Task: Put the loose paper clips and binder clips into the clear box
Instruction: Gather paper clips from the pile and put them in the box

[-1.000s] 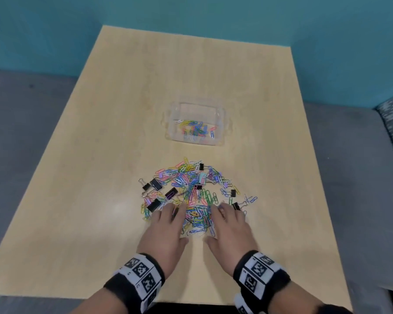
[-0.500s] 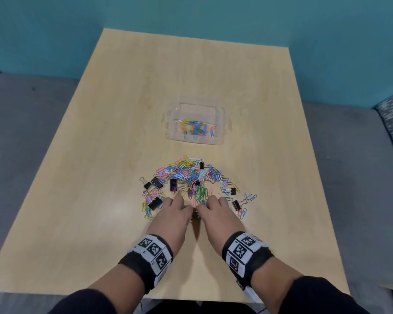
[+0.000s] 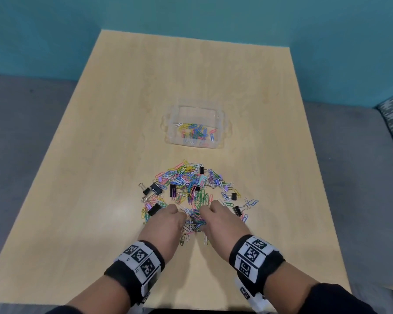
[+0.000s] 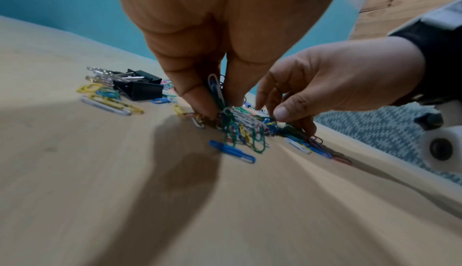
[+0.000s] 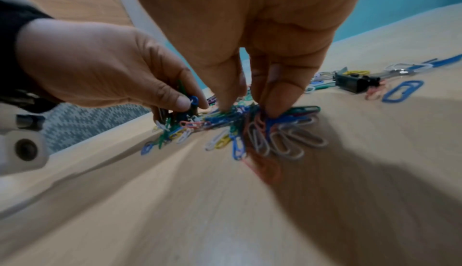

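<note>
Beyond both hands, straight ahead on the table [image 3: 100, 155], stood the clear box [image 3: 196, 126]; left hand [image 3: 162, 225] and right hand [image 3: 222, 223] pinched paper clips [image 3: 194, 220] together from the near side of the pile.

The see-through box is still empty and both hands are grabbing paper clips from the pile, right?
Not quite. The clear box already holds some coloured paper clips, as the head view shows. The rest is right: the left hand and the right hand are both grabbing clips from the pile.
</note>
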### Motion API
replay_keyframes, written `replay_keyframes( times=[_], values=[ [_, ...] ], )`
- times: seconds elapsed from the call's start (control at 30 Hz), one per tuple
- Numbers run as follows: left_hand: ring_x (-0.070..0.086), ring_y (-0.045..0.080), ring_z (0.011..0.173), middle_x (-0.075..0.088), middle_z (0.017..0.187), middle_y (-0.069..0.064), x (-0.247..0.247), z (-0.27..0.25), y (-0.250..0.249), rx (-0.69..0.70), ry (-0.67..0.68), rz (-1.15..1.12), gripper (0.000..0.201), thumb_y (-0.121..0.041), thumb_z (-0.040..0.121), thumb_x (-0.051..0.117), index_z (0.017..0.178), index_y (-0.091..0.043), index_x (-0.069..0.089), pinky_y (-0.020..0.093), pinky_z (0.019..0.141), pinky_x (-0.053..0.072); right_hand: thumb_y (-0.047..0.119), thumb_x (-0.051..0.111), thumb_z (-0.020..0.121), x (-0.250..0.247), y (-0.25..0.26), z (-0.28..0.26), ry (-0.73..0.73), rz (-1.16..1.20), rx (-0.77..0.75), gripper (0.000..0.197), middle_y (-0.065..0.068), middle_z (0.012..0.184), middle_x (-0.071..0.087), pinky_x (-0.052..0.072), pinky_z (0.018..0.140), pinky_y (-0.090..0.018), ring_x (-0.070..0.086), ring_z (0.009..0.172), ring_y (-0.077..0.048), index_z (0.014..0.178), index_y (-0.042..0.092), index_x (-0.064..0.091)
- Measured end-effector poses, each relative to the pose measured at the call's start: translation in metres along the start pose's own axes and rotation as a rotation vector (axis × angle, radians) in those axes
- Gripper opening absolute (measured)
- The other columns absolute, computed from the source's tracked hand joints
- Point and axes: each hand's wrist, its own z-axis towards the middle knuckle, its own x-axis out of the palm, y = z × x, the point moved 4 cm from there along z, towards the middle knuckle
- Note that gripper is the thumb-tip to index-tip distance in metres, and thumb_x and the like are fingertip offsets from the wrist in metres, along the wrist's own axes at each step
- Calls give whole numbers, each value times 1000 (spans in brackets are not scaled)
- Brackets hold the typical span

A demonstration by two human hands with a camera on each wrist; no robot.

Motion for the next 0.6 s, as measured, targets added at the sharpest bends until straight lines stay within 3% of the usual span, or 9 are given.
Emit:
replay_keyframes(
  times=[0.07,0.17,0.27,0.4,0.5,0.6],
  values=[
    [39,17,57,38,72,-4,0,2,2,-5,11,-23,21,3,68,59,73,-17,54,31,47,34,26,58,90,3,4,0,32,-43,-41,33,-6,110,39,43,62,-38,44,94,-29,117,20,38],
    [40,15,52,32,69,-7,4,4,5,-21,54,-54,25,3,65,63,69,-19,52,29,44,31,3,57,82,2,10,3,63,-134,-91,42,-10,114,38,41,62,-40,44,97,-31,118,16,39],
    [48,17,57,38,73,-7,3,8,6,-40,62,-82,23,2,68,63,76,-19,60,30,47,38,-8,50,74,-1,11,5,91,-130,-123,49,-12,115,40,40,68,-41,45,96,-32,118,12,41],
    [57,21,78,54,88,-1,-8,11,4,-74,47,-158,20,-5,84,55,93,-17,68,34,67,48,-9,48,74,-4,2,7,98,-76,-121,40,-9,106,43,34,63,-37,42,81,-26,105,14,43],
    [57,17,91,57,98,-3,-20,11,4,-89,49,-223,23,-12,89,53,104,-20,68,24,71,38,-1,45,85,-5,-7,9,116,-20,-97,21,-6,100,44,32,63,-34,37,74,-22,99,14,45],
    [58,16,92,57,94,-6,-29,11,7,-87,70,-277,21,-15,87,58,102,-22,70,22,73,36,15,40,95,-15,-14,11,126,57,-79,10,-4,98,48,36,65,-33,48,80,-26,98,14,50]
  ],
)
